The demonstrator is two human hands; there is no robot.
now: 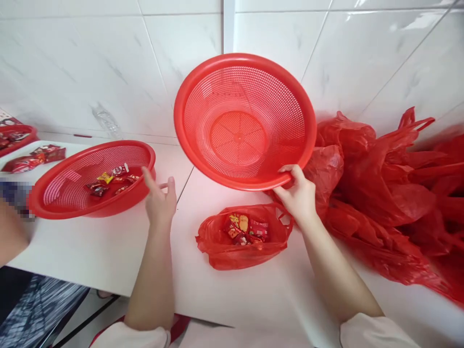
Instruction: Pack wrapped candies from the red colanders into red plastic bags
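My right hand grips the lower right rim of a red plastic colander. The colander is tilted up with its bare inside facing me. My left hand is raised with its fingers apart, close to the right rim of a second red colander. Several small wrapped snacks lie in that second colander. Between my arms an open red plastic bag sits on the table, with several wrapped snacks inside. The bag is below the tilted colander.
Many filled red plastic bags are heaped on the right side of the white table. At the far left are another red colander and packets. A co-worker's arm is at the left edge. A tiled wall stands behind.
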